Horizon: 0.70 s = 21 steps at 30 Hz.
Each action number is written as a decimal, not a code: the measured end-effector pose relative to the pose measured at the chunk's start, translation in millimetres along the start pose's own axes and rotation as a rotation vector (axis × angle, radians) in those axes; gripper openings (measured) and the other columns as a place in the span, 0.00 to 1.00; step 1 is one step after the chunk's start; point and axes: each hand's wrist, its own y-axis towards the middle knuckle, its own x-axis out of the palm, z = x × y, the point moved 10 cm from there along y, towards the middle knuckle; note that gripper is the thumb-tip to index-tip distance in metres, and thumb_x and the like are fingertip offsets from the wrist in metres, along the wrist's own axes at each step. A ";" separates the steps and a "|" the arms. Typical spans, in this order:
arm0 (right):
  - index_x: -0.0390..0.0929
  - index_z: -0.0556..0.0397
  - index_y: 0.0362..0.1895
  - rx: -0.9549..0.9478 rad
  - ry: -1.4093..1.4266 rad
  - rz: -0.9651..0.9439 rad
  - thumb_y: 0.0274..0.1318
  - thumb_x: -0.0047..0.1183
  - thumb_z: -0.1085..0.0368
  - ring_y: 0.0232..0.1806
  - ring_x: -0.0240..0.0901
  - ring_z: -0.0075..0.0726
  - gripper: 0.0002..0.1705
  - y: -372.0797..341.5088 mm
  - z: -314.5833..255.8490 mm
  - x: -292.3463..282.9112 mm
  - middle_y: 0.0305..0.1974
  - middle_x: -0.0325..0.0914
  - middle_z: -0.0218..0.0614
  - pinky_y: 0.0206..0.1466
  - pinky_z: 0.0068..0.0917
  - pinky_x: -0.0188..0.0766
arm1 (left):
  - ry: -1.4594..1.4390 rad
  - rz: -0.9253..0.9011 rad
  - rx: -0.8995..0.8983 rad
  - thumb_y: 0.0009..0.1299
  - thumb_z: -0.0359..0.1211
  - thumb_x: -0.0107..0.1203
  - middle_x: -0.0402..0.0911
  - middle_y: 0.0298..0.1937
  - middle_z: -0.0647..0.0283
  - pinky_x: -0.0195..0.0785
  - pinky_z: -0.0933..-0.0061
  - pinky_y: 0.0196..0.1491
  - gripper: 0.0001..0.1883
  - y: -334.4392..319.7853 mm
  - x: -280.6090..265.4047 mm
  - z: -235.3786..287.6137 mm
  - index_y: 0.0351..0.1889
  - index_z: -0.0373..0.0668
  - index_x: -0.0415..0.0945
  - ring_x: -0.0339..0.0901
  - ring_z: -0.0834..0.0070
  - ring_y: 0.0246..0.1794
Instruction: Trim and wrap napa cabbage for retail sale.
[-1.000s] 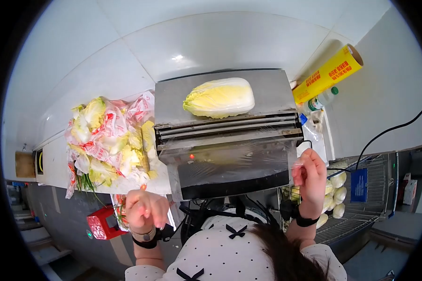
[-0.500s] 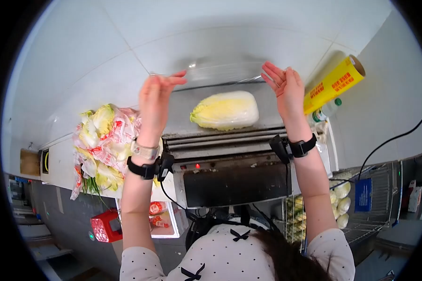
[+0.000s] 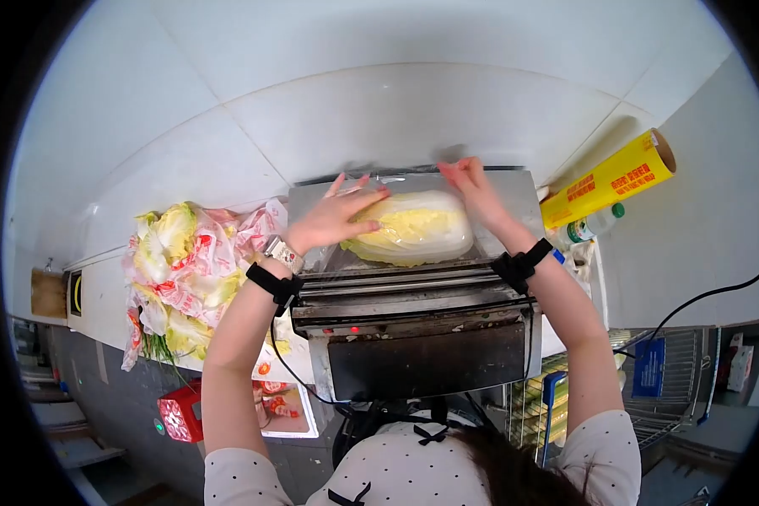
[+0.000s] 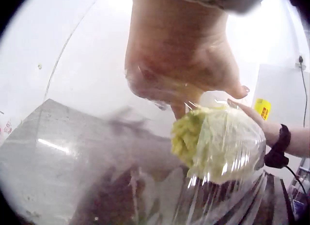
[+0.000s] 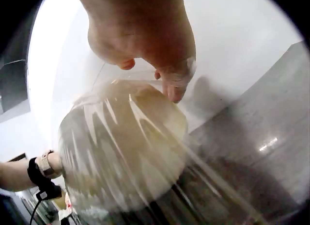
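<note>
A pale yellow-white napa cabbage [image 3: 422, 229] lies on the grey top of a wrapping machine [image 3: 413, 363]. Clear cling film [image 5: 111, 133] is drawn over the cabbage, with stretched creases down its sides in both wrist views. My left hand [image 3: 339, 218] spreads its fingers over the cabbage's left, leafy end, fingertips on the filmed surface. At the far right end, my right hand [image 3: 478, 192] pinches the film's edge between thumb and fingers, just beyond the white base. In the right wrist view the film clings round those fingertips.
Loose cabbage leaves and red-white plastic bags [image 3: 202, 253] heap on the counter at left. A yellow film-roll tube [image 3: 611, 179] and a bottle [image 3: 594, 222] stand at right. Below are a wire cart [image 3: 675, 371], a red stool [image 3: 180, 413] and a white box [image 3: 287, 413].
Both hands rose from the machine's front, carrying the film over the cabbage to the back wall, then came down at it. The left hand now lies on the cabbage's leafy end.
</note>
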 end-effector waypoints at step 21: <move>0.34 0.50 0.68 0.147 -0.356 -0.644 0.24 0.71 0.63 0.63 0.52 0.42 0.69 -53.4 -9.9 35.4 0.62 0.53 0.48 0.65 0.30 0.48 | -0.352 -0.138 -0.100 0.45 0.42 0.69 0.65 0.59 0.49 0.58 0.71 0.59 0.53 2.2 26.3 2.3 0.66 0.39 0.47 0.65 0.62 0.58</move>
